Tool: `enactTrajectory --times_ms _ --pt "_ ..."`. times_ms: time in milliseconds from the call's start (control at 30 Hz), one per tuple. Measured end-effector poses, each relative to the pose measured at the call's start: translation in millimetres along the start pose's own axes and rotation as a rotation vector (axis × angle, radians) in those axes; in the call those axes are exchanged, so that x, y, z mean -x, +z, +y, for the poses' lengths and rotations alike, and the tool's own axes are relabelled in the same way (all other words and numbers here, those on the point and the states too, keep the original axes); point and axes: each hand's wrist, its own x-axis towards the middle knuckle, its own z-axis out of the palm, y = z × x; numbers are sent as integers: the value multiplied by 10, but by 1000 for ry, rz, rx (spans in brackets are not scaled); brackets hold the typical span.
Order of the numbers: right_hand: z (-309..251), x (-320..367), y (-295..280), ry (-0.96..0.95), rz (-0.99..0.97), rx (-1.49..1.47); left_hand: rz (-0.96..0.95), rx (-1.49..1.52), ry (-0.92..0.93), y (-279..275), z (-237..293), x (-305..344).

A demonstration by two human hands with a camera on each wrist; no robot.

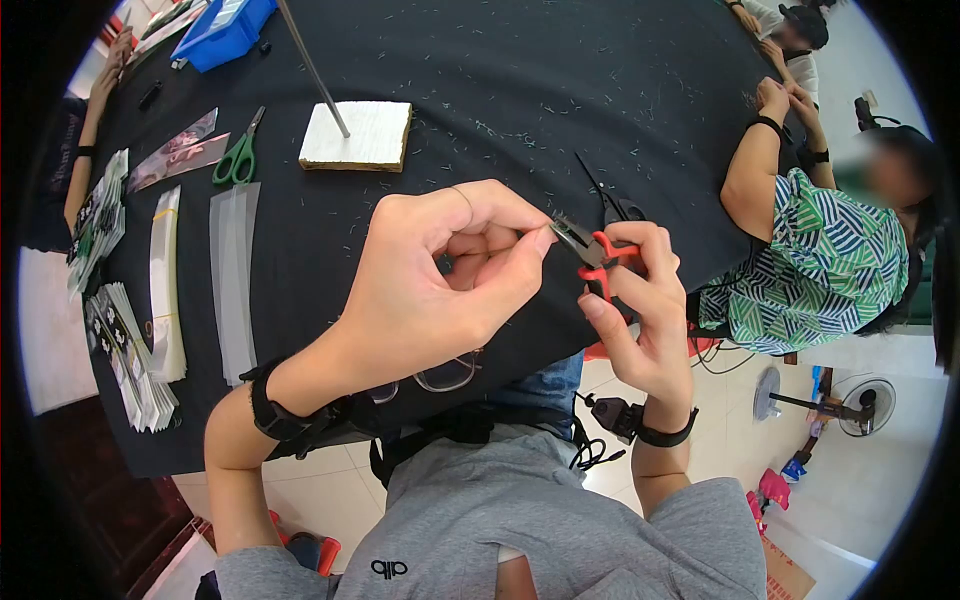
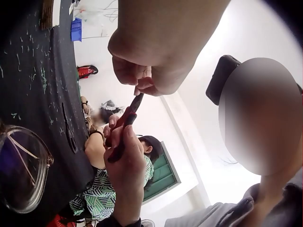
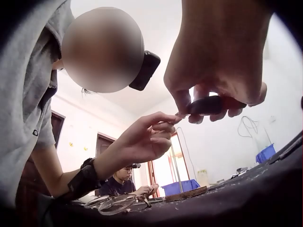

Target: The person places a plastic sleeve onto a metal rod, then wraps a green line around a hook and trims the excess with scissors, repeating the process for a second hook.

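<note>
My left hand (image 1: 420,270) is raised over the near part of the table, thumb and forefinger pinching a small thin piece, mostly hidden by the fingertips; I cannot tell its kind. With my right hand (image 1: 648,320) I hold small red-handled pliers (image 1: 602,248), fingers on the handles. The pliers' metal nose points left and meets the left fingertips. In the left wrist view the pliers (image 2: 124,125) reach up to those fingertips. From the right, their dark handle (image 3: 206,105) shows under the right hand (image 3: 222,61).
Eyeglasses (image 1: 447,374) lie at the near edge of the black tablecloth (image 1: 470,60). A white block (image 1: 365,135) holds an upright rod. Green scissors (image 1: 238,158), clear strips (image 1: 233,280), packets (image 1: 128,355) and a blue bin (image 1: 222,35) lie left. A person (image 1: 810,250) sits right; dark tweezers (image 1: 592,180) lie beyond the pliers.
</note>
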Motion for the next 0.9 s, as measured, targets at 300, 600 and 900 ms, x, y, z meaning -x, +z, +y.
enactTrajectory --times_ms 300,600,900 --pt "-21 17 43 -22 32 -12 33 -14 39 11 -22 -3" --pt "229 14 -221 87 480 -175 50 38 -75 -112 -158 -111" --pt "1233 207 -20 342 401 461 -24 44 -74 -86 -104 -80"
